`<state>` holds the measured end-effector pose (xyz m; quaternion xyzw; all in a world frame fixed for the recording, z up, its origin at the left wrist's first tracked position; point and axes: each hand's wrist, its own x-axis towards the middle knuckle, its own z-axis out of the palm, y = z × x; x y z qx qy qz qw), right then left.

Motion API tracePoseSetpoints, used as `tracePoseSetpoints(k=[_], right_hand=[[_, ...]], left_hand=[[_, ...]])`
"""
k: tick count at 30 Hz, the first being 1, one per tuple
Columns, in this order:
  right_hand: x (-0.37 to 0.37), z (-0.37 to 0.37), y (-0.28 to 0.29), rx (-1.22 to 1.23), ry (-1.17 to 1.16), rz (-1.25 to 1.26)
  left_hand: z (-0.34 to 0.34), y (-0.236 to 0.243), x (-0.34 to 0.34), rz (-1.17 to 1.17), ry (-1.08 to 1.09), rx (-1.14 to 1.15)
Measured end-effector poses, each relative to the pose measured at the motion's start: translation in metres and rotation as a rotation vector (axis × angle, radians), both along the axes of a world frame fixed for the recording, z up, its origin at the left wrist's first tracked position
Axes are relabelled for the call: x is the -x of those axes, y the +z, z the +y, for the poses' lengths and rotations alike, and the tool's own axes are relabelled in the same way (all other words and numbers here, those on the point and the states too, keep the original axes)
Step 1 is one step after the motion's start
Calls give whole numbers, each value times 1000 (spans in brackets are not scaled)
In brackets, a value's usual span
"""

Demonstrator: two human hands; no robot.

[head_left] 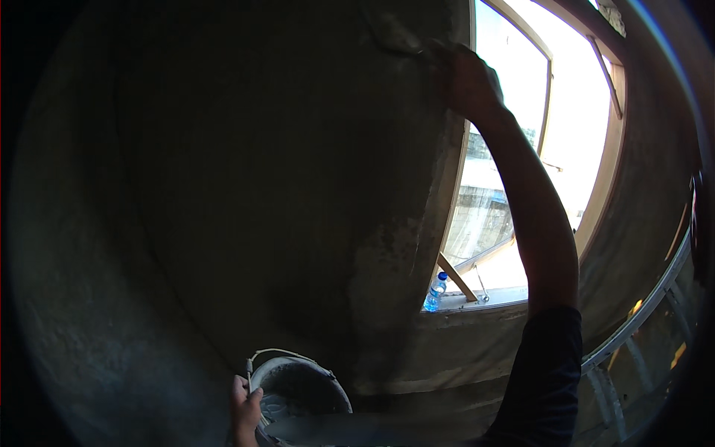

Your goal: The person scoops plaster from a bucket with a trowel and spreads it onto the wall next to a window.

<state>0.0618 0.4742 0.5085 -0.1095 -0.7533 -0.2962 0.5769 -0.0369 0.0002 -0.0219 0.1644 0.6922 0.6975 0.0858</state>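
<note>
My right hand (471, 83) is raised high on the grey plastered wall (223, 186) beside the window frame, fingers closed on a tool (398, 33) that looks like a trowel, dim and blurred against the wall. My left hand (246, 410) grips a bucket (305, 384) at the bottom of the view, near where its wire handle joins the rim. The bucket holds grey material, its depth hard to tell.
An open window (617, 141) fills the upper right, with wooden props across it. A blue-capped plastic bottle (436, 296) stands on the sill (503, 296). A curved metal rail (633, 328), possibly a ladder, is at the lower right.
</note>
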Motion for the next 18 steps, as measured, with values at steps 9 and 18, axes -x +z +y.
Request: tracePoseSetpoints(k=[9, 18], right_hand=[[-21, -16, -110, 107, -72, -387], [-42, -36, -60, 238, 4, -105]], left_hand=[[-2, 26, -8, 11, 4, 126], [-5, 27, -9, 72, -50, 48]])
